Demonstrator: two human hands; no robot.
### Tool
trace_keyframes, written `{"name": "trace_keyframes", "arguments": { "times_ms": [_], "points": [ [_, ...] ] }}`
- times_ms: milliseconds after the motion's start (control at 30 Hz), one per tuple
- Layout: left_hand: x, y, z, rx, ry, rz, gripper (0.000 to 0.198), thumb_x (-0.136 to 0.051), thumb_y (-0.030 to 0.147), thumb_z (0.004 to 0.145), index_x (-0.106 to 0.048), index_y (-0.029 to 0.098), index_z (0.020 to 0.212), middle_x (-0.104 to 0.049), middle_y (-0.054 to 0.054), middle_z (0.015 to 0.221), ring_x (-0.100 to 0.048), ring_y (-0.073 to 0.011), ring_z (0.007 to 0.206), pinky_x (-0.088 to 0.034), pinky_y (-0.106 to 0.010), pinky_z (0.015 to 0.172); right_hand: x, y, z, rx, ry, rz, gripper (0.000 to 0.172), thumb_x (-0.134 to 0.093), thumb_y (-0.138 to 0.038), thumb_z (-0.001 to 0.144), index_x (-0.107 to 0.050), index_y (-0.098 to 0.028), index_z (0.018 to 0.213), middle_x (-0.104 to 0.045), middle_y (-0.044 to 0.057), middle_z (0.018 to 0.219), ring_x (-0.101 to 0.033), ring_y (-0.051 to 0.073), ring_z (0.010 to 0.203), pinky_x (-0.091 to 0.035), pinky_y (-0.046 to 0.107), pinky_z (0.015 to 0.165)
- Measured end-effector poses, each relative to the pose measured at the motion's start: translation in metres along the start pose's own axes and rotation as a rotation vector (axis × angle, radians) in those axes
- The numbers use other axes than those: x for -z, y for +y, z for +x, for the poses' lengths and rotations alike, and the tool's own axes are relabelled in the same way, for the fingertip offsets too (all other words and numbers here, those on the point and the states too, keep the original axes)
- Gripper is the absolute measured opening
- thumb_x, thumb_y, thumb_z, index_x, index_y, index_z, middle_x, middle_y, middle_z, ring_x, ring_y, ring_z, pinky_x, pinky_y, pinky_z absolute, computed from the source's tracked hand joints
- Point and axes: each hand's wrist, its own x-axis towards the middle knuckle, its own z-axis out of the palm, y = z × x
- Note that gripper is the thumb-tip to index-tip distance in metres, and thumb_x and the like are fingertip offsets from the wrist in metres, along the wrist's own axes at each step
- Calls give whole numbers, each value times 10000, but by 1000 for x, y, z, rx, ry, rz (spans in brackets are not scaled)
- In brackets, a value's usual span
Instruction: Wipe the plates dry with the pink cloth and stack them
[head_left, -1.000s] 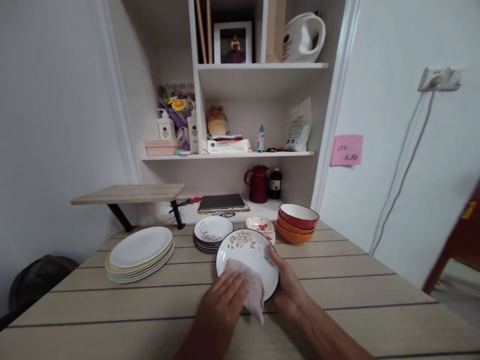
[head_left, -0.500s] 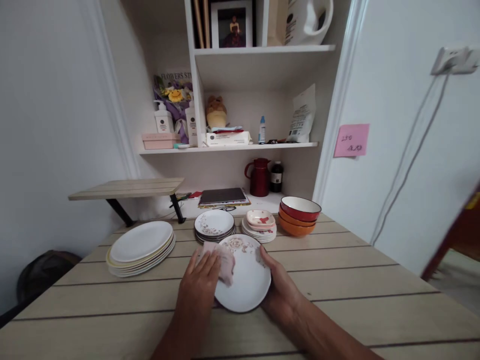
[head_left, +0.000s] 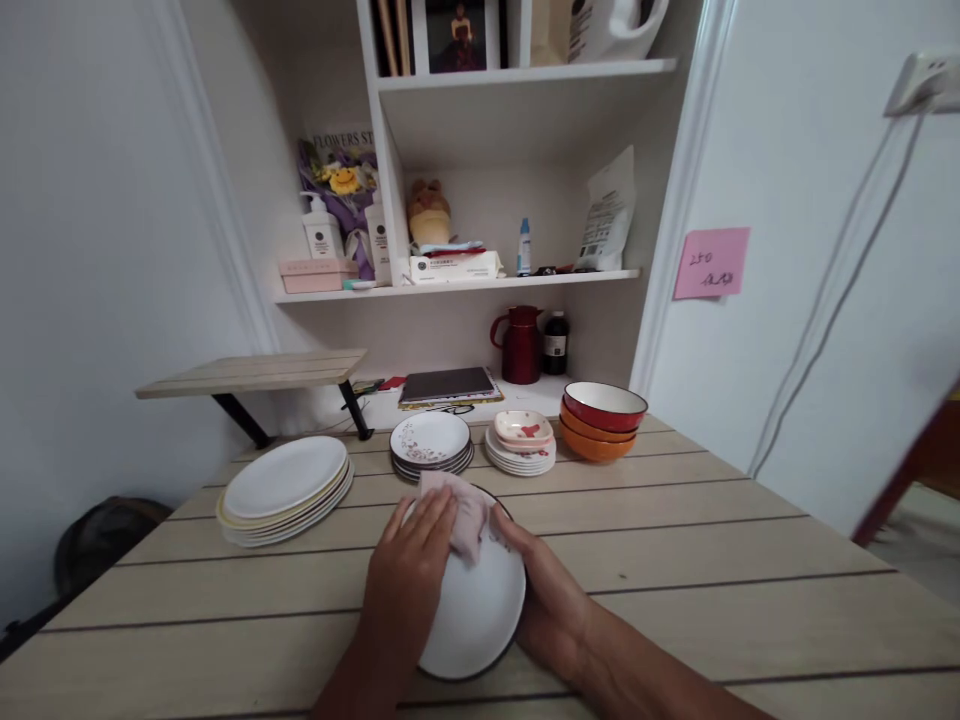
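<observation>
The fingers (head_left: 433, 518) of the left hand (head_left: 405, 575) lie close together over a pale pink soft cloth (head_left: 466, 512), pressing it to the upper face of a round, glossy white plate (head_left: 480, 610) with a dark rim. The right hand (head_left: 551, 600) grips that plate's right edge, thumb over the rim, other fingers hidden. The plate is above the near middle of the light wooden plank table (head_left: 675, 560); whether it touches the wood, I cannot tell. Just past its far edge stand round, dark-rimmed floral plates (head_left: 429, 440). Open planking separates the left hand from stacked white and yellow oval plates (head_left: 289, 490), and more stretches right of the right forearm. Behind, 3 nested round bowls (head_left: 600, 425), 1 red above 2 orange, stand near small white saucers (head_left: 521, 463).
</observation>
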Motion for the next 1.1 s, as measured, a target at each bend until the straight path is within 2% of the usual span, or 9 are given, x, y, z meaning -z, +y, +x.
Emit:
{"name": "trace_keyframes", "arguments": {
  "times_ms": [133,233,333,433,533,733,900,1033,1100],
  "points": [
    [-7,-9,-9,43,-36,79,363,-392,74,878,-619,120,1158,-642,-121,1236,-625,-286,1091,-438,-527,965,4,-10,3,26,103,-2,539,-586,-494,823,-596,-116,1207,-739,122,994,-682,244,927,-453,391,935],
    [-10,-7,-12,-43,-73,-18,339,-397,96,890,-628,152,1132,-680,-84,1180,-646,-227,1043,-479,-433,935,10,-29,4,103,191,13,574,-579,-525,815,-590,-115,1217,-740,126,989,-685,258,920,-460,404,926],
    [-10,2,-11,-140,-61,-169,332,-385,125,918,-608,186,1157,-701,-38,1137,-644,-167,1027,-485,-361,951,15,-43,4,194,208,44,543,-550,-494,845,-573,-115,1234,-735,120,1017,-683,254,930,-462,393,926],
    [-6,11,-6,-208,1,-219,350,-345,142,943,-593,182,1187,-699,-44,1135,-637,-158,1038,-492,-347,946,16,-40,4,184,173,45,555,-553,-503,841,-572,-101,1223,-734,123,1016,-682,257,928,-465,388,921],
    [0,12,0,-224,32,-195,370,-311,171,962,-580,171,1216,-671,-58,1197,-612,-164,1096,-485,-347,949,13,-26,4,71,38,12,609,-552,-544,829,-580,-71,1211,-719,149,1053,-667,258,973,-453,377,937],
    [11,1,7,-61,-4,-79,385,-313,187,965,-558,199,1261,-622,-44,1284,-554,-187,1189,-375,-416,1048,1,-2,-1,5,-56,29,524,-558,-460,857,-582,-88,1225,-721,126,1063,-653,221,1008,-424,333,970],
    [3,-4,-5,39,-92,4,375,-353,128,926,-605,174,1200,-643,-83,1246,-593,-233,1129,-382,-473,1023,4,-15,0,26,57,-8,558,-566,-508,835,-588,-108,1222,-728,134,1035,-668,248,968,-435,388,949],
    [-12,1,-14,-46,-166,-62,333,-430,158,910,-597,176,1197,-669,-77,1199,-608,-209,1096,-441,-403,982,11,-35,1,111,219,-21,591,-584,-536,808,-577,-129,1235,-729,123,1037,-673,257,950,-438,410,945],
    [-16,8,-14,-83,-153,-113,323,-473,258,917,-583,170,1208,-675,-81,1184,-614,-210,1089,-460,-392,965,14,-40,1,139,215,-6,590,-585,-529,809,-570,-131,1244,-728,116,1046,-673,251,951,-443,395,943]
  ]
}}
